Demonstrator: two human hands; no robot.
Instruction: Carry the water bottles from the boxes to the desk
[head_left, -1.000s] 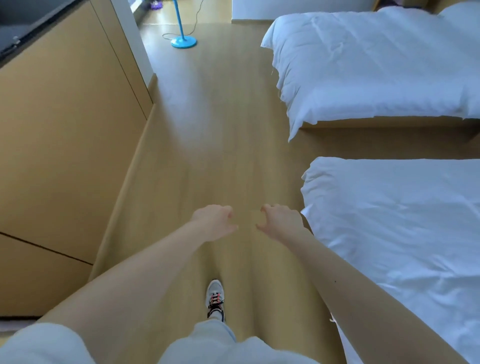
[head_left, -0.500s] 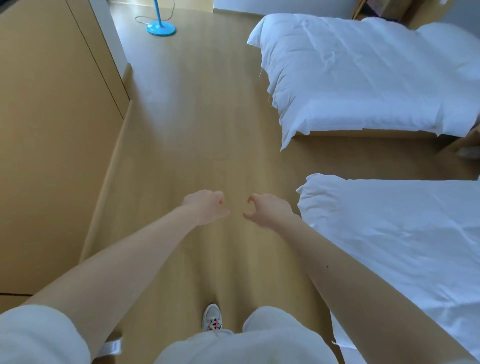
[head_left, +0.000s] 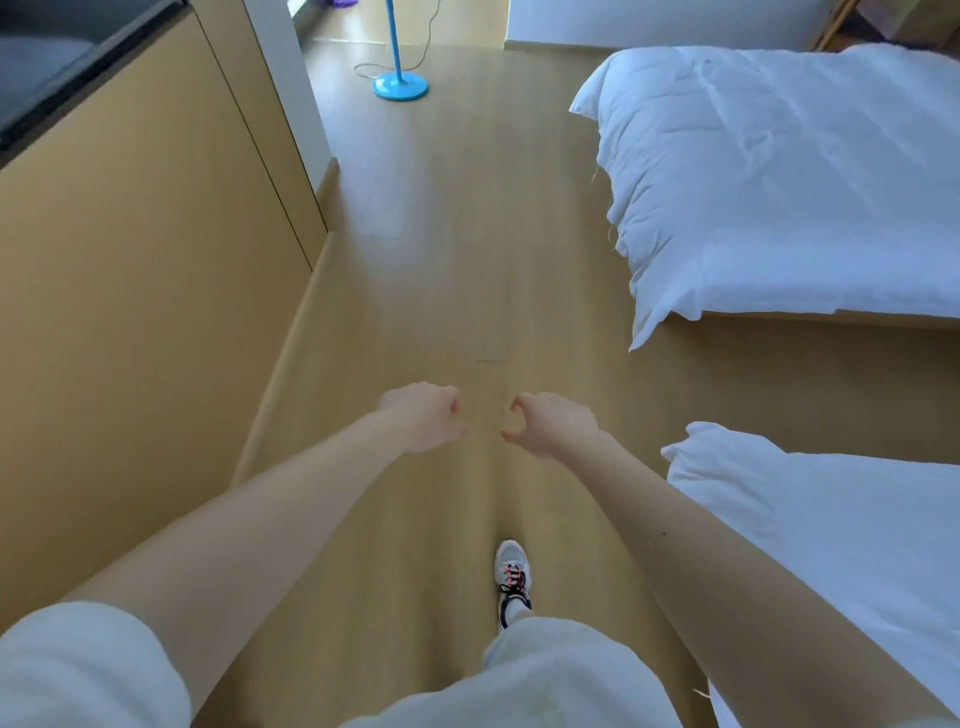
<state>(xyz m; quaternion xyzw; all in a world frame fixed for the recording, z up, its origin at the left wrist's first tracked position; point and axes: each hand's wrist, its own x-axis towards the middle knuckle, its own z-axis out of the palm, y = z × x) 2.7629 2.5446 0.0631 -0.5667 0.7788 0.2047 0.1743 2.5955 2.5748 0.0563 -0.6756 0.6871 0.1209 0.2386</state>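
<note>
Two bare hands, the left hand (head_left: 423, 415) and the right hand (head_left: 553, 423), reached out near each other above the wood floor (head_left: 467, 234), fingers loosely curled, holding nothing; where the water bottles were could not be told. One white sneaker (head_left: 511, 577) stood below them. Two white-covered beds lay to the right: the near bed (head_left: 831, 545) and the far bed (head_left: 779, 182). One tan cabinet (head_left: 130, 312) ran along the left, and one blue stand base (head_left: 400, 85) sat far ahead.
</note>
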